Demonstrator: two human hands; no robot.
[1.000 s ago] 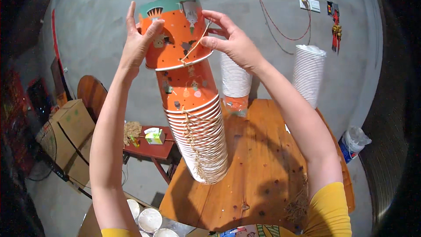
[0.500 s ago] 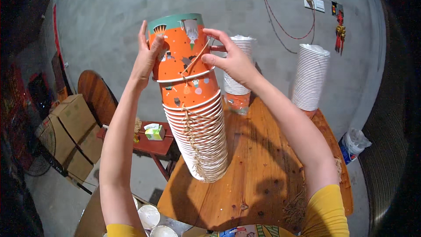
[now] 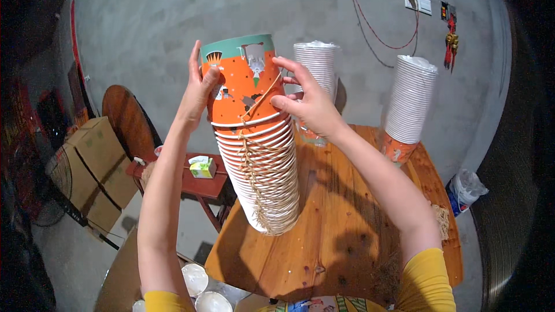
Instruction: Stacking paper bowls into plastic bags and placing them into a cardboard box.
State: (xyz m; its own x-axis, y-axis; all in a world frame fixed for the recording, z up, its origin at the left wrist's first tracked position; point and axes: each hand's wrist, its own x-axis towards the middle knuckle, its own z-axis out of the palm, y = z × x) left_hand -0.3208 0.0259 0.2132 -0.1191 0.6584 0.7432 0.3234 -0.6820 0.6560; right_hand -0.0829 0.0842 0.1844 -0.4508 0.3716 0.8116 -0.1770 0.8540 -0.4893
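An orange paper bucket [image 3: 238, 95] with a green base band and printed cartoon figures is upside down on top of a tall stack of nested buckets [image 3: 260, 182]. My left hand [image 3: 198, 93] grips its left side, thumb in front and fingers behind. My right hand [image 3: 311, 104] holds the right side between thumb and fingers. A thin twisted-cord handle [image 3: 263, 96] slants across the bucket's front toward my right hand. More tan cord handles hang in a column down the white rims of the stack, which stands on the wooden table [image 3: 341, 219].
Two more bucket stacks, one wrapped behind my right hand [image 3: 317, 63] and one at the right [image 3: 411, 101], stand on the table. A red bench [image 3: 193, 184] bears a tissue pack [image 3: 202, 167]. White-topped tubs [image 3: 195, 279] sit below left; cardboard boxes [image 3: 99, 162] stand farther left.
Both hands have moved down with the top bucket. It has slid over the bucket beneath, and its white rim now rests close against the stacked rims.
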